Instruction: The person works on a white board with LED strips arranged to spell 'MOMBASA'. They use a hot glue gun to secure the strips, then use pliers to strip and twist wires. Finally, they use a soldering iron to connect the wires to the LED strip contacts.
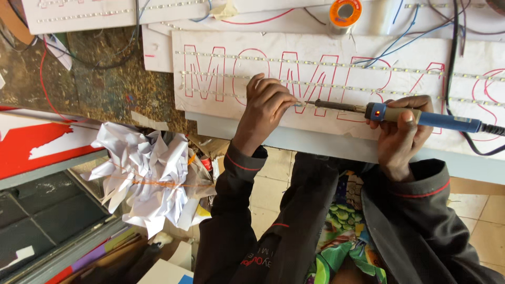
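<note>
My right hand (402,134) grips a blue-handled soldering iron (421,117), held level, its dark tip pointing left over a white sign panel (326,131) with red outlined letters and rows of small LED strips (336,64). My left hand (265,108) rests on the panel with fingers curled, pinching something thin at a strip right where the iron's tip meets it. What the left fingers pinch is too small to tell.
A spool of solder wire (344,13) stands at the panel's far edge. Blue, red and black wires (400,39) trail across the right. Crumpled white paper (147,173) lies below the worn workbench (105,84) at left. More white panels (84,13) lie behind.
</note>
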